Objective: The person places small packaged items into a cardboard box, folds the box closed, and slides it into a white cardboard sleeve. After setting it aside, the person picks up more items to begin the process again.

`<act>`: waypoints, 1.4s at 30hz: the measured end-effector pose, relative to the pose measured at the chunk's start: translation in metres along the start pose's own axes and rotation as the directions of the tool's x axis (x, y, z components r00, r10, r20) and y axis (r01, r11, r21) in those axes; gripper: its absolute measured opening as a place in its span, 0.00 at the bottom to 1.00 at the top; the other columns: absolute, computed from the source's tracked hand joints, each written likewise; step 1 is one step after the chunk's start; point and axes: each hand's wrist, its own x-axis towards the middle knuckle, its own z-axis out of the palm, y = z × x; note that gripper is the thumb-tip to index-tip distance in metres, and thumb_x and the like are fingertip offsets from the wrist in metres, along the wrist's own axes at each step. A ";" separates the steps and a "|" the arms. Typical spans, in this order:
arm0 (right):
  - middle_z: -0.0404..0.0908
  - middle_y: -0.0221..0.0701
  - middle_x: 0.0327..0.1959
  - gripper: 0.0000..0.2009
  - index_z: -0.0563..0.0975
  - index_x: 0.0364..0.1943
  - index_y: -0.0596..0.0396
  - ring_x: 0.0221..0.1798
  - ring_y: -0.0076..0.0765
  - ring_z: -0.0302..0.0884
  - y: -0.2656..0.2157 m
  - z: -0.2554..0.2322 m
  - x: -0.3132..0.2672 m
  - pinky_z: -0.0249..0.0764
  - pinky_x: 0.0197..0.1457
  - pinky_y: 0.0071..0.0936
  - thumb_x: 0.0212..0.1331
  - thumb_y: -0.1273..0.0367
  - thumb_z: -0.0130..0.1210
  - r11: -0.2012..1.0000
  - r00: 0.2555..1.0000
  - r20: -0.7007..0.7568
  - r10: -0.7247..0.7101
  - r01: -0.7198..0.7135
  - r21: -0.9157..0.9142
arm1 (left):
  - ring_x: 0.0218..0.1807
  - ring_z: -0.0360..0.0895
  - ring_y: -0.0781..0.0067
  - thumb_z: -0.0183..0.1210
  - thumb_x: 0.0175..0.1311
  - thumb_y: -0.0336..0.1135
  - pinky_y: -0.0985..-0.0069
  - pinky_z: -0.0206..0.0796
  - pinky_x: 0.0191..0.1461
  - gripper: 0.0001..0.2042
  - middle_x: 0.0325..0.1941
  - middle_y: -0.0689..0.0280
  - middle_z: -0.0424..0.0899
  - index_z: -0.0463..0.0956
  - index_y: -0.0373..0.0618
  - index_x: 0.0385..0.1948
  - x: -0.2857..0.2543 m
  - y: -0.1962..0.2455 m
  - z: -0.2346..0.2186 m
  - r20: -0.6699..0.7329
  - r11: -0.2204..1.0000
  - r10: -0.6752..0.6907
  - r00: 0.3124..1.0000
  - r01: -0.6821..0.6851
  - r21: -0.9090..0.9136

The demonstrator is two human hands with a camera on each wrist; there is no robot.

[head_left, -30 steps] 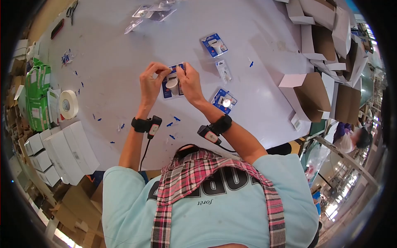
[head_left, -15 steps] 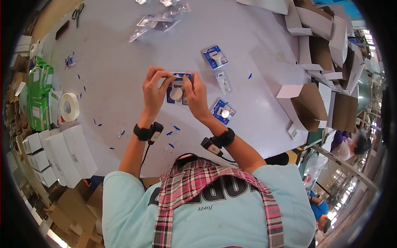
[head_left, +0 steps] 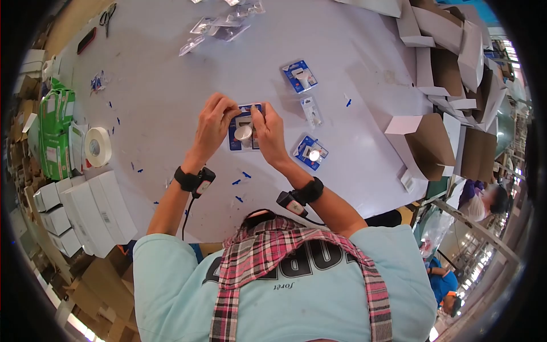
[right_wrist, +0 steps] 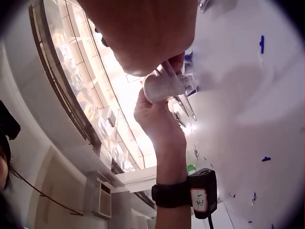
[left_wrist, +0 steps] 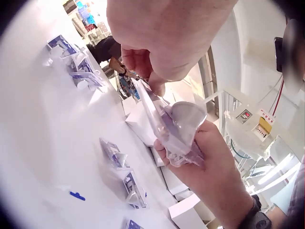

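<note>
Fingers (head_left: 228, 105) either side, blister pack (head_left: 244, 131) between.

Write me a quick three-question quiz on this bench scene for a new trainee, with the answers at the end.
1. True or false: the left hand and the right hand are both at the same blister pack.
2. Which is nearest the green package?
A) scissors
B) tape roll
C) blister pack
3. What colour are the small clips scattered on the table?

Key: 1. True. 2. B. 3. Blue.
</note>
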 end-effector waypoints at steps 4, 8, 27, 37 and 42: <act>0.71 0.37 0.18 0.12 0.69 0.31 0.64 0.18 0.29 0.66 0.004 0.003 -0.001 0.63 0.24 0.30 0.66 0.66 0.43 1.000 1.000 -0.003 -0.017 0.017 0.000 | 0.30 0.69 0.63 0.57 0.56 0.25 0.71 0.64 0.32 0.04 0.28 0.63 0.70 0.71 0.39 0.27 -0.003 0.000 -0.002 0.026 0.997 -0.019 0.999 0.021 -0.079; 0.72 0.42 0.18 0.12 0.68 0.31 0.64 0.19 0.38 0.69 0.005 -0.001 0.012 0.65 0.25 0.32 0.65 0.67 0.43 0.991 0.999 0.044 -0.032 0.037 -0.127 | 0.29 0.71 0.67 0.57 0.57 0.25 0.74 0.65 0.34 0.05 0.27 0.63 0.71 0.69 0.39 0.28 -0.003 -0.006 0.001 0.029 0.996 0.069 0.997 -0.071 0.059; 0.75 0.47 0.20 0.14 0.68 0.30 0.66 0.22 0.47 0.74 -0.014 -0.021 0.015 0.68 0.29 0.35 0.62 0.65 0.43 0.971 0.942 0.323 0.088 -0.009 -0.240 | 0.18 0.68 0.63 0.56 0.61 0.37 0.71 0.59 0.24 0.11 0.13 0.65 0.69 0.66 0.45 0.22 0.015 -0.013 -0.030 0.587 0.870 0.118 0.801 -0.368 0.327; 0.75 0.47 0.21 0.14 0.69 0.29 0.66 0.23 0.43 0.73 -0.013 -0.016 0.007 0.68 0.30 0.34 0.61 0.66 0.43 0.968 0.929 0.328 0.169 -0.093 -0.235 | 0.20 0.72 0.64 0.57 0.60 0.41 0.72 0.60 0.24 0.12 0.16 0.66 0.75 0.68 0.45 0.23 0.017 -0.004 -0.033 0.562 0.930 0.108 0.820 -0.283 0.235; 0.75 0.46 0.21 0.13 0.69 0.29 0.66 0.22 0.40 0.71 -0.008 -0.016 0.007 0.67 0.29 0.34 0.61 0.66 0.43 0.980 0.934 0.330 0.137 -0.079 -0.184 | 0.19 0.71 0.63 0.56 0.61 0.40 0.71 0.59 0.24 0.13 0.16 0.65 0.74 0.67 0.44 0.21 0.020 -0.005 -0.036 0.618 0.932 0.068 0.783 -0.271 0.241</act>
